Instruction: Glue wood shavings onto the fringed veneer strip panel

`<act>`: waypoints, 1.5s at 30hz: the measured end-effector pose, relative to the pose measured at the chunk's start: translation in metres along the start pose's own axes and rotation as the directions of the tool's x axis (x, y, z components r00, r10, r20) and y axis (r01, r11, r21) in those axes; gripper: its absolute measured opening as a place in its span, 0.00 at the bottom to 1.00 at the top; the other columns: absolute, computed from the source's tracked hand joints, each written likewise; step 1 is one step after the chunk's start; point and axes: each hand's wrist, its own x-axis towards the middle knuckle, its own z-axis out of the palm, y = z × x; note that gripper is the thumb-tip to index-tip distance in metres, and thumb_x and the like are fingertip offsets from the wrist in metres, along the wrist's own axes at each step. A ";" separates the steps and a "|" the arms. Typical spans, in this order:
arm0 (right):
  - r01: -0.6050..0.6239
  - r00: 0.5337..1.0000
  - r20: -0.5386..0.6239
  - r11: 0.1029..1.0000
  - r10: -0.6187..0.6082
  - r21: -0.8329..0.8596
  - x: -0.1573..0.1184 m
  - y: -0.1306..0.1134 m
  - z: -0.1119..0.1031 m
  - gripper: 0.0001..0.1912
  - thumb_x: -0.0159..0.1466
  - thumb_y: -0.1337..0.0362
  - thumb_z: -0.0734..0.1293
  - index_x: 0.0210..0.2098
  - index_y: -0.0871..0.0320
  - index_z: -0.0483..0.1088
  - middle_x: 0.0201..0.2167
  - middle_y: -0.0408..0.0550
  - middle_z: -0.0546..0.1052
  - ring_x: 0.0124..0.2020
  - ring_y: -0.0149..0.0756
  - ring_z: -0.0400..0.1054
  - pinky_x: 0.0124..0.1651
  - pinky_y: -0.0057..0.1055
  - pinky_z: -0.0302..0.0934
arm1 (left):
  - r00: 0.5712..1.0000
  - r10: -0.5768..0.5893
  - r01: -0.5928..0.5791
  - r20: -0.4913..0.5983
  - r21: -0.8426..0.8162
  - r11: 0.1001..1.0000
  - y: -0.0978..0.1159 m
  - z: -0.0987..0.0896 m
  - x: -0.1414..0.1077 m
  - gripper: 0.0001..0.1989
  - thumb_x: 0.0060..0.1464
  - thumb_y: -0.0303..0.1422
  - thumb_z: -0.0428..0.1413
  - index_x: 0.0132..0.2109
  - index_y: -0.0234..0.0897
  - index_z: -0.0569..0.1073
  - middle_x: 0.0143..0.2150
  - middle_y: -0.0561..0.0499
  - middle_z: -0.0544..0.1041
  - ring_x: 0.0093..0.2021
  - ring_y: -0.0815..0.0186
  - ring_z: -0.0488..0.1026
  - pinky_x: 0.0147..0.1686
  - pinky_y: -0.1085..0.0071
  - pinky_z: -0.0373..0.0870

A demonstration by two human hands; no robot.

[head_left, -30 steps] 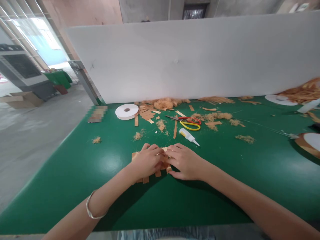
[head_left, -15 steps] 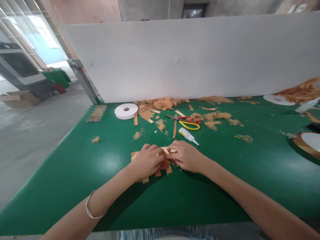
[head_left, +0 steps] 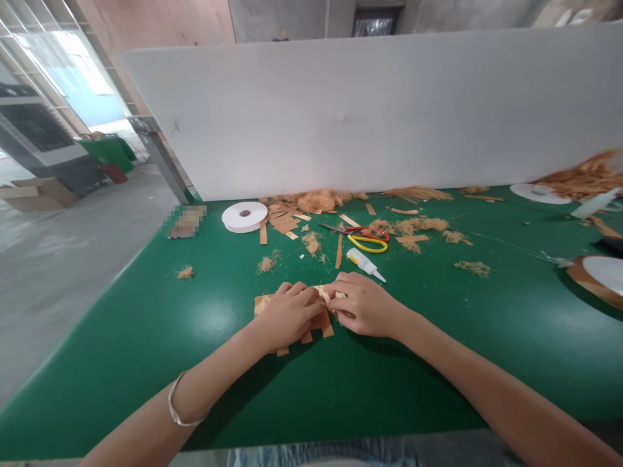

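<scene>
A small piece of flat brown strips (head_left: 321,321), with loose strip ends along its near edge and paler patches on its far side, lies on the table under both hands. My left hand (head_left: 289,312) covers its middle, fingers bent and closed on it. At its right end my right hand (head_left: 363,303) has its thumb and fingers drawn together on the piece, close to the left fingertips. What lies right under the fingers is hidden. Just beyond the right hand lies a white glue bottle (head_left: 363,261) with a pointed nozzle.
Scissors (head_left: 367,242) with red and yellow handles lie past the bottle. A white tape roll (head_left: 244,216), cut strips (head_left: 283,220) and tufts of brown fibre (head_left: 324,200) are near the white panel (head_left: 335,117). A round white-topped item (head_left: 603,275) sits at the right.
My right hand's fingers have shifted slightly at the piece's right end, and their grip looks a little different. The left hand stays nearly in place.
</scene>
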 end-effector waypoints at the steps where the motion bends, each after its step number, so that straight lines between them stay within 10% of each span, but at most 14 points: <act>1: 0.006 1.000 -0.008 1.000 -0.006 -0.007 0.000 -0.001 0.000 0.10 0.60 0.70 0.60 0.26 0.59 0.71 0.31 0.51 0.72 0.34 0.37 0.58 0.36 0.34 0.52 | 1.000 -0.003 0.003 -0.005 -0.003 1.000 0.000 0.000 0.000 0.13 0.57 0.26 0.47 0.48 0.37 0.69 0.48 0.44 0.71 0.47 0.55 0.64 0.42 0.61 0.58; 13: 0.016 0.992 0.122 1.000 -0.015 -0.006 0.000 -0.014 -0.001 0.14 0.58 0.55 0.64 0.32 0.61 0.70 0.36 0.53 0.72 0.41 0.42 0.61 0.40 0.36 0.53 | 0.999 -0.029 0.027 -0.038 -0.035 0.999 -0.001 0.003 0.002 0.11 0.56 0.25 0.49 0.46 0.34 0.68 0.48 0.45 0.71 0.49 0.58 0.64 0.44 0.62 0.59; 30: -0.121 0.993 0.025 0.986 0.119 0.118 0.005 -0.010 0.012 0.11 0.65 0.65 0.59 0.31 0.60 0.71 0.33 0.51 0.74 0.35 0.37 0.62 0.36 0.33 0.55 | 0.995 -0.067 0.048 -0.079 -0.219 0.974 -0.001 0.001 0.001 0.11 0.54 0.23 0.47 0.45 0.34 0.66 0.46 0.45 0.72 0.49 0.56 0.64 0.45 0.59 0.62; 34: -0.254 0.964 -0.001 0.920 0.266 0.298 0.005 -0.006 0.008 0.11 0.66 0.64 0.59 0.32 0.60 0.70 0.29 0.49 0.73 0.34 0.36 0.62 0.36 0.32 0.56 | 0.963 -0.231 0.122 -0.138 -0.541 0.832 0.002 0.000 0.000 0.18 0.49 0.19 0.45 0.47 0.36 0.64 0.47 0.45 0.70 0.50 0.59 0.65 0.47 0.59 0.64; 40: -0.390 0.908 0.025 0.821 0.419 0.417 0.007 -0.007 0.003 0.14 0.66 0.62 0.58 0.29 0.59 0.70 0.26 0.48 0.70 0.33 0.36 0.62 0.35 0.32 0.56 | 0.899 -0.437 0.164 0.023 -0.943 0.288 0.010 0.004 0.007 0.16 0.52 0.26 0.50 0.48 0.40 0.59 0.46 0.48 0.71 0.37 0.68 0.72 0.36 0.69 0.71; 45: -0.379 0.912 0.040 0.800 0.409 0.466 0.008 -0.009 0.002 0.10 0.64 0.63 0.60 0.30 0.57 0.70 0.29 0.47 0.72 0.35 0.36 0.63 0.36 0.32 0.57 | 0.892 -0.446 0.191 0.077 -0.957 0.218 0.011 0.006 0.011 0.18 0.51 0.29 0.55 0.47 0.40 0.58 0.34 0.53 0.74 0.36 0.66 0.74 0.38 0.68 0.70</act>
